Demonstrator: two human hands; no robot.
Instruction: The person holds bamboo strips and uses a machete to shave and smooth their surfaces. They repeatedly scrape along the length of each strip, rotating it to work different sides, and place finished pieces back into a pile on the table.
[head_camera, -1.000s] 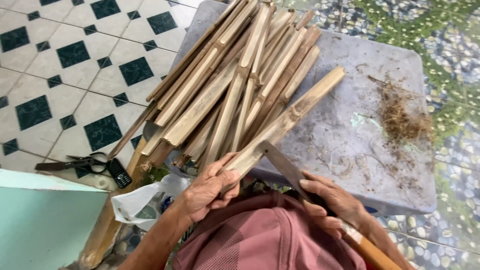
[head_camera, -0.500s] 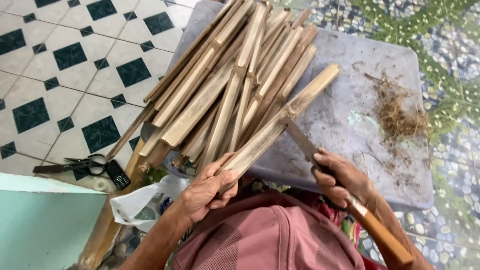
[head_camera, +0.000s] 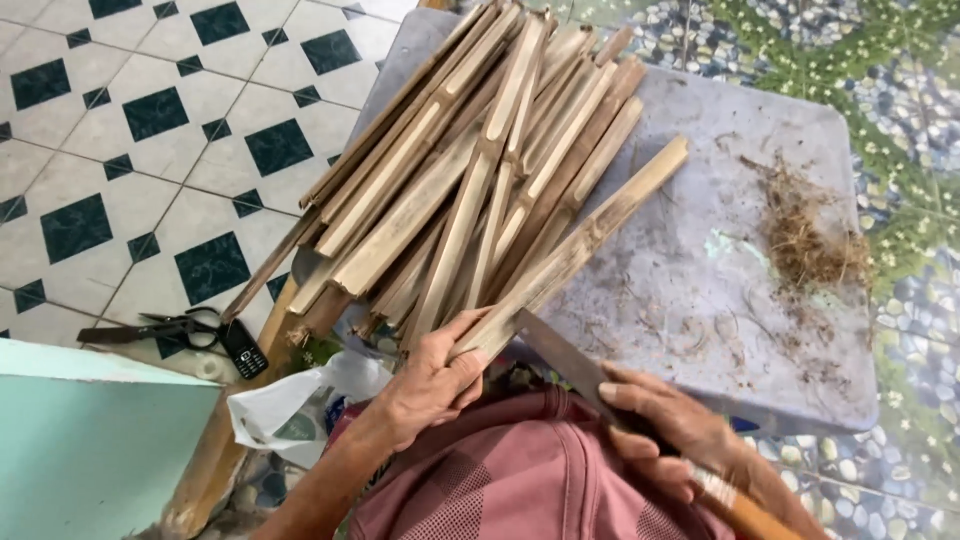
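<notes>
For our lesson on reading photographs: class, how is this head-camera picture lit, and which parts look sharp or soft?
Head view: soft, even daylight, no glare or hard shadows; the pale split bamboo slats on the grey plastic tabletop look sharp; the left hand, right hand and dark knife blade look slightly soft; the pink cap at the bottom edge looks blurred.
</notes>
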